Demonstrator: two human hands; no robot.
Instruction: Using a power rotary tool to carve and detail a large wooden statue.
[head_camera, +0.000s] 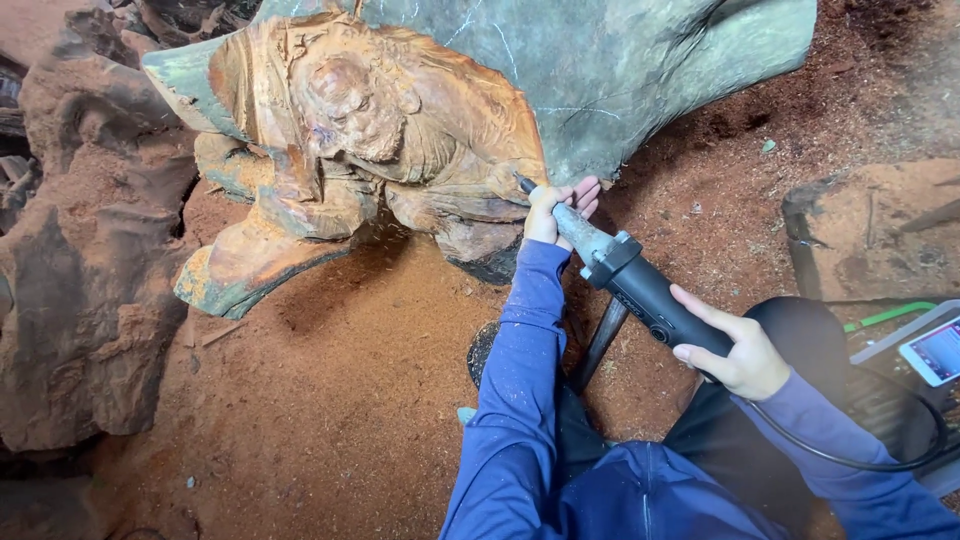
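A large reddish wood carving (370, 130) of a figure lies on the sawdust floor, part of a grey-green log (640, 60). I hold a black and grey power carving tool (630, 275) with both hands. My left hand (555, 210) wraps the grey nose of the tool close to the bit (524, 184), which touches the carving's right edge. My right hand (735, 350) grips the black body further back. A black cord (860, 460) runs from the tool past my right arm.
Reddish sawdust (330, 380) covers the ground. A rough brown wood mass (90, 250) stands at the left. At the right are a wood block (880, 220), a phone (935, 350) with a lit screen and a green cable (885, 318).
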